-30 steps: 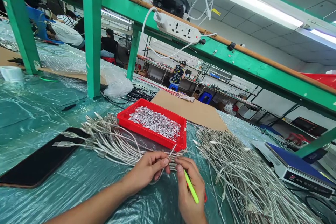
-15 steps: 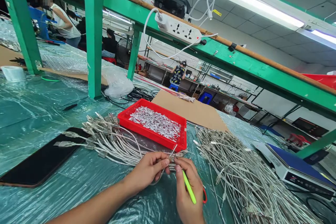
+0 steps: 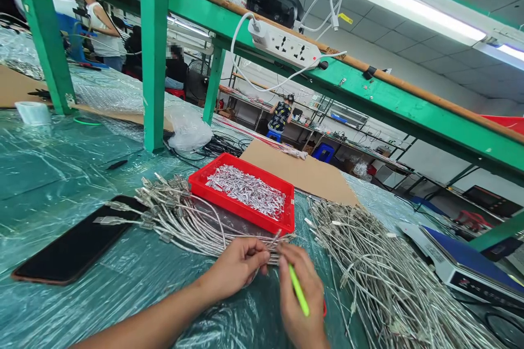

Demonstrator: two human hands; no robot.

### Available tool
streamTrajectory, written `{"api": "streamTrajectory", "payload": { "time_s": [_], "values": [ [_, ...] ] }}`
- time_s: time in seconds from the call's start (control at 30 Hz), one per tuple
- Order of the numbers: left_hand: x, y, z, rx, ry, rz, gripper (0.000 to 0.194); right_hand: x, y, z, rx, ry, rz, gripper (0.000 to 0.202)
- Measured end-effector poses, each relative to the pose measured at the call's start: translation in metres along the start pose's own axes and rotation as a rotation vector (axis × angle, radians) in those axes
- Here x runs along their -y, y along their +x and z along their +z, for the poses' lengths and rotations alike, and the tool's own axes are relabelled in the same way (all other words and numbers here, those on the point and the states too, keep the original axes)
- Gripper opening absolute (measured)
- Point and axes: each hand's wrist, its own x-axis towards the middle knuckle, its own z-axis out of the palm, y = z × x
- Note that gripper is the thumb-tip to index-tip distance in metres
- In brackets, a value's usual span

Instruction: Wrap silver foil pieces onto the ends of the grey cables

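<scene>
My left hand (image 3: 241, 267) is closed, thumb and forefinger pinching what appears to be the end of a thin silvery cable; the fingers hide most of it. Just to its right, my right hand (image 3: 303, 286) is wrapped round a tool with a bright yellow-green handle (image 3: 300, 292). A bit of red shows at this hand's far side; the tool's tip is hidden. Behind both hands lies a bundle of silver USB cables (image 3: 192, 229), with plugs fanned out to the left. A red tray (image 3: 241, 212) of small shiny silver pieces (image 3: 245, 191) stands just beyond.
A dark phone-like slab (image 3: 77, 245) lies at left, partly under the plugs. To the right spreads a large pile of cables (image 3: 380, 267), then a blue-topped scale (image 3: 470, 262). Cardboard (image 3: 303, 172) lies behind the tray. A green shelf frame (image 3: 153, 65) carries a power strip (image 3: 284, 46).
My right hand has shifted slightly right, away from the left, widening the gap between the fingertips. The whole view has drifted a little rightward.
</scene>
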Motion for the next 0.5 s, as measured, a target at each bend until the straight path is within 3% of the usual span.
{"api": "streamTrajectory", "payload": {
  "time_s": [0.07, 0.2, 0.3, 0.4, 0.5],
  "values": [
    [-0.0003, -0.0003, 0.0006, 0.013, 0.030, -0.001, 0.045, -0.0037, -0.0001, -0.0021, -0.049, -0.034, 0.024, 0.026],
    [0.0020, -0.0008, 0.0007, 0.020, 0.036, -0.021, 0.042, -0.0057, 0.0002, -0.0038, 0.041, -0.036, -0.027, 0.028],
    [0.0018, -0.0012, -0.0005, 0.010, 0.046, -0.019, 0.040, -0.0062, 0.0012, -0.0035, -0.015, -0.085, -0.038, 0.028],
    [-0.0002, -0.0018, -0.0018, 0.013, 0.040, -0.014, 0.040, -0.0069, 0.0015, -0.0026, 0.044, -0.106, -0.084, 0.030],
    [-0.0015, -0.0016, -0.0033, 0.009, 0.053, -0.002, 0.042, -0.0058, 0.0007, -0.0017, -0.001, -0.106, -0.037, 0.028]
  ]
}}
